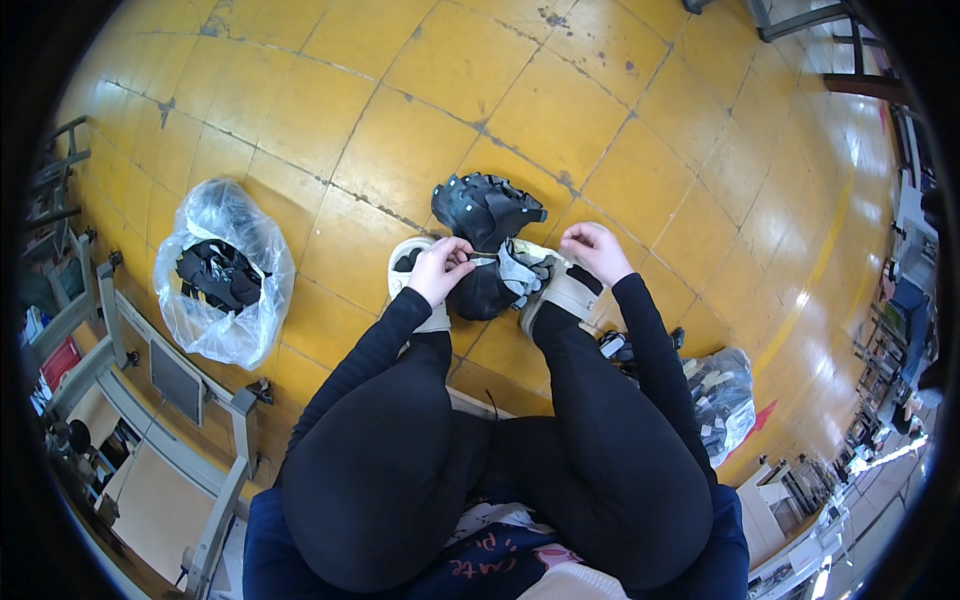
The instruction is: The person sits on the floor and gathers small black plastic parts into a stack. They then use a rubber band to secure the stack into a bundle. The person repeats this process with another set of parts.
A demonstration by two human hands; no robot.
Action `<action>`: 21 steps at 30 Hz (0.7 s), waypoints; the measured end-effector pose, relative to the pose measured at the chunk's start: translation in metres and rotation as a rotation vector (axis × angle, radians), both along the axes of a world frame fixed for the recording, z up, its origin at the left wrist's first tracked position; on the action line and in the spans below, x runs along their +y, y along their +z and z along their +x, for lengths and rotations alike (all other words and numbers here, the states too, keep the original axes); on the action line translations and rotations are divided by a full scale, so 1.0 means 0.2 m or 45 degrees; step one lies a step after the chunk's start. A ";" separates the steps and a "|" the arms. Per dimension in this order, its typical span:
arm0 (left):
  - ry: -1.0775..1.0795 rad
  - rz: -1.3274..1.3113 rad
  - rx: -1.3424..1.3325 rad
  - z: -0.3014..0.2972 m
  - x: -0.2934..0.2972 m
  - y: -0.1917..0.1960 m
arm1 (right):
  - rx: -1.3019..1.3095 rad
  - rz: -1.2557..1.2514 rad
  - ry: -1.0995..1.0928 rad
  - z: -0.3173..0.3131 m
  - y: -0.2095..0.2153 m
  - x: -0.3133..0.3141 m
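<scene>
Between my shoes lies a bunch of black, flat-cut pieces with small pale marks (487, 208). Closer to me sits a rounded black piece (480, 293), with grey and pale pieces (522, 272) against its right side. My left hand (441, 271) is closed in a pinch at the left of this pile, on one end of a thin dark strip (484, 256) that runs rightward across it. To the right, above my right shoe, my right hand (597, 253) is raised apart from the pile. Its fingers are bent together, and whatever they hold is too small to make out.
A clear plastic bag (262, 240) holding black pieces stands on the yellow tiled floor (400, 150) at left. Beside my right leg is another bag (722, 395) with grey pieces. A grey metal frame (170, 430) stands at lower left; my light shoes (570, 296) flank the pile.
</scene>
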State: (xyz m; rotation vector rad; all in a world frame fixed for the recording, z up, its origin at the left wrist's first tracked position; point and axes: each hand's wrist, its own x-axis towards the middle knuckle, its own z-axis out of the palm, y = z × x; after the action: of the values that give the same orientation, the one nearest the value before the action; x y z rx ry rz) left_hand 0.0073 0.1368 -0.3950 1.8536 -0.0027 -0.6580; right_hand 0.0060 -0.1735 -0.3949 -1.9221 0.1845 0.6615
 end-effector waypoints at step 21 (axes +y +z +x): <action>-0.325 0.449 0.130 0.03 0.01 0.05 | -0.494 -0.194 0.545 0.00 0.14 0.55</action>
State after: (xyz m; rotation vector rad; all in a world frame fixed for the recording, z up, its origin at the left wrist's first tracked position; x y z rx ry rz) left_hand 0.0129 0.1391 -0.3853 2.1764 -0.0611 -0.9799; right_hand 0.0059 -0.0639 -0.3664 -2.2187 -0.4433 0.5450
